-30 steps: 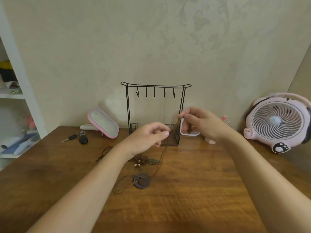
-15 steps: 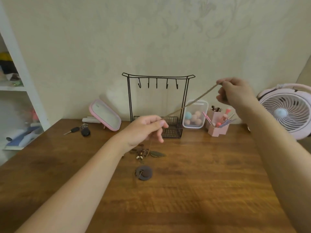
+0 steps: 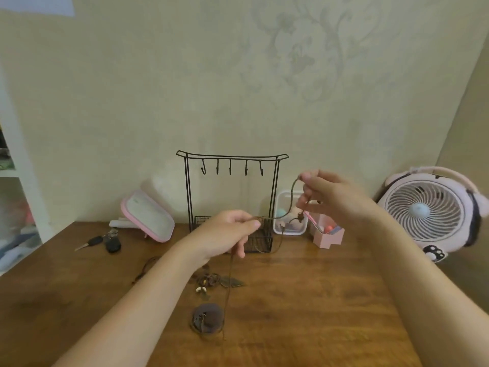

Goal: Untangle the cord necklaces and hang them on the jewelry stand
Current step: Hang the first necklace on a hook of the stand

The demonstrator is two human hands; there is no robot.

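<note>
A brown cord (image 3: 290,200) runs between the two hands, up in the air in front of the jewelry stand (image 3: 232,156). The left hand (image 3: 225,234) pinches one part of it with its thumb and a finger. The right hand (image 3: 333,198) is a bit higher and holds another part in its curled fingers. The cord sags in a curve between them.

From the left hand the cord hangs down to the tabletop (image 3: 304,300), right beside a round brown pendant (image 3: 209,317) that lies nearer the front edge. Just behind the pendant is a little heap of tangled necklaces (image 3: 209,280) with a leaf charm (image 3: 232,282).

The stand is at the middle of the back edge. A pink mirror (image 3: 148,215) leans to its left, and keys (image 3: 105,242) lie near the back left corner. A clear box (image 3: 289,215) and a pink holder (image 3: 328,235) sit to the right of the stand. A pink fan (image 3: 428,210) stands at the back right corner.
</note>
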